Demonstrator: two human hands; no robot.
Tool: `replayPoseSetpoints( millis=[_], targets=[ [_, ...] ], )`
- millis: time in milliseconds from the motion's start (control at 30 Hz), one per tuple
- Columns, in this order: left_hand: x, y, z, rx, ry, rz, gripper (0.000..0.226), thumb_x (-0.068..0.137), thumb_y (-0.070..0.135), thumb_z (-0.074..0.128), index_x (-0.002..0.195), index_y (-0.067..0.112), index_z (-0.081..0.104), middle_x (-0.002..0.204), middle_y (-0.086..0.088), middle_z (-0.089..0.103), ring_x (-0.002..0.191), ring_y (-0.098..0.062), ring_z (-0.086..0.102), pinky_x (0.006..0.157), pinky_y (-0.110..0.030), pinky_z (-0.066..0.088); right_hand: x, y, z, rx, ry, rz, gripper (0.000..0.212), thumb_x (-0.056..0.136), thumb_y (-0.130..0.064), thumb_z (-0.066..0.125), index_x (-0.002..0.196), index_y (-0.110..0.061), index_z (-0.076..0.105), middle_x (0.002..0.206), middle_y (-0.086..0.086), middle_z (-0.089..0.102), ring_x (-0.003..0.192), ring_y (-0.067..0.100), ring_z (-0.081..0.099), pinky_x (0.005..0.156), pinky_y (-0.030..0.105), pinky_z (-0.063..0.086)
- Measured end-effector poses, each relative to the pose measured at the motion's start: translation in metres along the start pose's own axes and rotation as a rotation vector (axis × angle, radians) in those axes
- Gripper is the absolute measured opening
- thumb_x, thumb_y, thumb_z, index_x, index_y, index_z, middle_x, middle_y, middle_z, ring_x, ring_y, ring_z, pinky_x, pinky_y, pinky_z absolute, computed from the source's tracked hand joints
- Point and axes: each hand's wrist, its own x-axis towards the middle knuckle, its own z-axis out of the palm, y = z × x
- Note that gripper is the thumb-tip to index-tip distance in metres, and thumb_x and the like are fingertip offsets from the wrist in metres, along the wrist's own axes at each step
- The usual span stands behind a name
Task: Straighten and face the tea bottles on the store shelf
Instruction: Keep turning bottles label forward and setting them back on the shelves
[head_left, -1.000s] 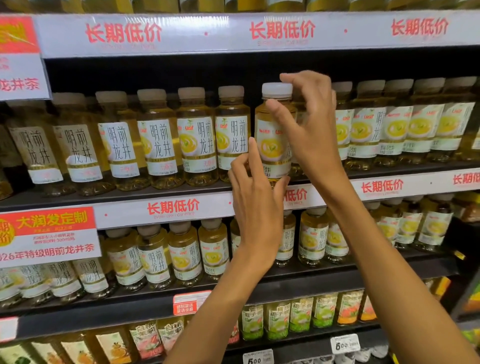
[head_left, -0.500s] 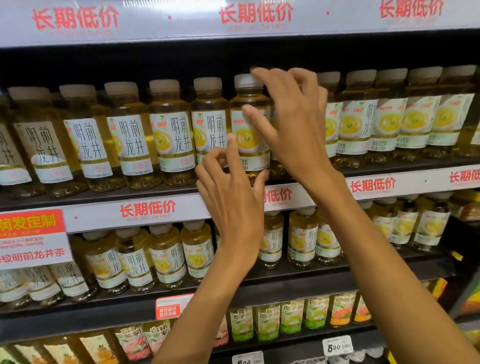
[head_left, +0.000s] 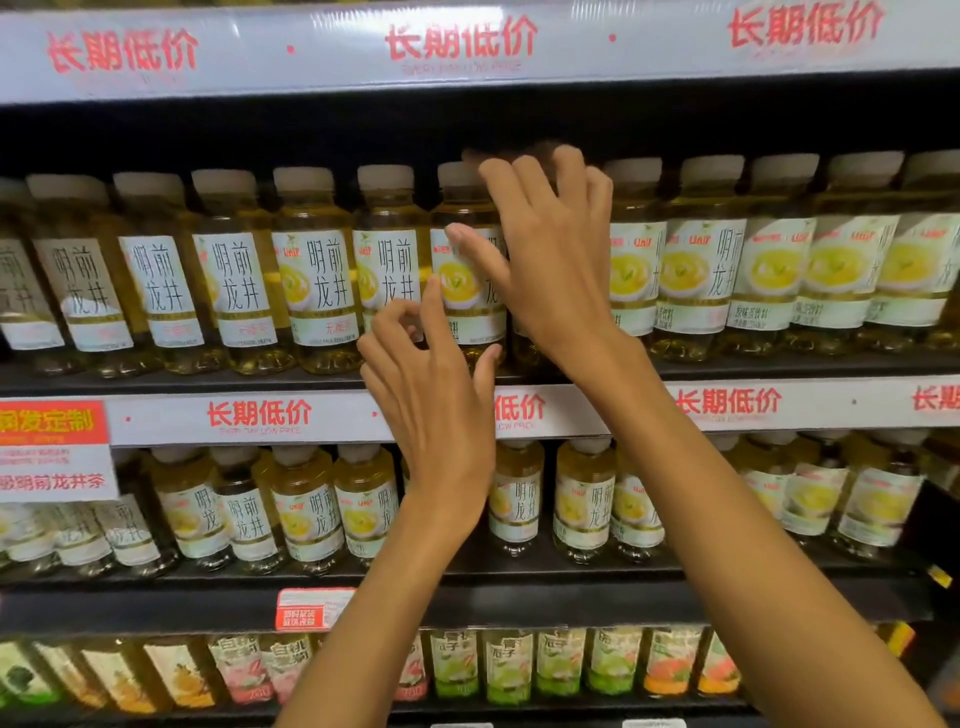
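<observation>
A row of yellow tea bottles with white labels fills the upper shelf (head_left: 779, 366). Both hands are on one tea bottle (head_left: 470, 317) in the middle of that row; its label shows a yellow cup picture. My right hand (head_left: 550, 260) wraps it from the right, thumb across the label, fingers curled over near the cap. My left hand (head_left: 431, 410) holds its lower part, index finger straight up the label and thumb on the other side. Bottles to the left (head_left: 317, 286) show black characters; those to the right (head_left: 696, 275) show the cup picture.
White price rails with red print (head_left: 260, 415) edge each shelf. A second row of the same tea (head_left: 306, 514) stands below, then mixed fruit-drink bottles (head_left: 509, 665) on the bottom shelf. A red and white promo sign (head_left: 52, 447) hangs at the left.
The held bottle has gone from out in front back into line with its neighbours. Both hands moved with it, and my view has shifted closer and to the right.
</observation>
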Motion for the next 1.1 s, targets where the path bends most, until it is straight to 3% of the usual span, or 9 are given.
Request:
replayPoseSetpoints(
  millis=[100,200,300,367,500,633,767,967,1100],
  targets=[
    [0.0,0.0,-0.001,-0.007,0.008,0.007,0.066,0.08,0.028,0.074,0.137,0.012,0.044,0.124,-0.017,0.047,0.108,-0.03,0.043,0.087,-0.036,0.037,0.002,0.006,-0.002,-0.007,0.033,0.015,0.05,0.098,-0.046,0.036,0.127,-0.01,0.055,0.117,0.01,0.061,0.115,0.031,0.05,0.093,0.038,0.031],
    [0.002,0.0,-0.004,-0.022,0.024,0.033,0.066,0.08,0.026,0.074,0.137,0.013,0.045,0.123,-0.016,0.047,0.109,-0.028,0.041,0.087,-0.036,0.038,0.008,0.017,-0.004,-0.058,0.083,0.105,0.049,0.099,-0.045,0.03,0.112,-0.007,0.059,0.102,0.014,0.064,0.105,0.033,0.053,0.088,0.038,0.028],
    [0.005,-0.002,-0.006,-0.047,0.022,0.036,0.067,0.081,0.023,0.074,0.139,0.015,0.042,0.125,-0.015,0.046,0.11,-0.025,0.036,0.088,-0.035,0.037,0.012,0.019,-0.001,-0.074,0.009,0.158,0.047,0.101,-0.041,0.031,0.101,-0.006,0.062,0.096,0.016,0.066,0.107,0.035,0.053,0.091,0.04,0.024],
    [0.007,-0.004,-0.008,-0.076,0.017,0.034,0.066,0.081,0.021,0.073,0.139,0.014,0.042,0.126,-0.015,0.045,0.111,-0.025,0.037,0.089,-0.036,0.038,0.01,0.017,0.003,-0.059,-0.018,0.149,0.044,0.101,-0.037,0.033,0.099,-0.006,0.064,0.096,0.016,0.067,0.105,0.034,0.054,0.094,0.041,0.027],
    [0.002,-0.006,-0.01,-0.13,0.012,0.05,0.061,0.082,0.022,0.072,0.137,0.013,0.046,0.124,-0.014,0.048,0.112,-0.022,0.037,0.091,-0.03,0.035,0.006,0.013,-0.001,-0.011,0.023,0.148,0.035,0.101,-0.029,0.037,0.104,-0.004,0.061,0.098,0.016,0.062,0.096,0.032,0.052,0.084,0.039,0.031],
    [-0.002,-0.008,-0.011,-0.171,-0.005,0.037,0.058,0.083,0.02,0.071,0.135,0.013,0.047,0.124,-0.011,0.049,0.115,-0.021,0.04,0.091,-0.024,0.027,-0.001,0.009,-0.016,0.309,0.122,0.097,0.026,0.096,-0.017,0.053,0.116,-0.003,0.06,0.113,0.015,0.06,0.109,0.029,0.051,0.09,0.033,0.038],
    [-0.005,-0.004,-0.014,-0.247,-0.033,0.046,0.058,0.083,0.016,0.07,0.136,0.011,0.045,0.126,-0.011,0.049,0.119,-0.024,0.043,0.096,-0.023,0.027,-0.009,0.01,-0.031,0.553,0.172,0.13,0.035,0.09,-0.011,0.063,0.122,0.001,0.054,0.121,0.017,0.051,0.114,0.019,0.048,0.096,0.024,0.041],
    [-0.01,0.005,-0.02,-0.416,-0.154,0.085,0.065,0.083,0.021,0.071,0.139,0.009,0.039,0.134,-0.009,0.045,0.127,-0.021,0.039,0.106,-0.028,0.031,-0.023,0.007,-0.042,0.791,0.024,0.249,0.033,0.095,-0.016,0.057,0.126,-0.007,0.049,0.115,-0.019,0.045,0.104,-0.011,0.048,0.086,0.014,0.043],
    [-0.013,0.009,-0.03,-0.642,-0.218,0.053,0.071,0.084,0.039,0.068,0.142,0.014,0.035,0.139,-0.003,0.043,0.131,-0.013,0.037,0.108,-0.024,0.034,-0.028,-0.002,-0.056,0.931,0.122,0.302,0.027,0.096,-0.012,0.056,0.122,-0.008,0.05,0.115,-0.011,0.05,0.104,-0.006,0.053,0.082,0.015,0.047]
  ],
)
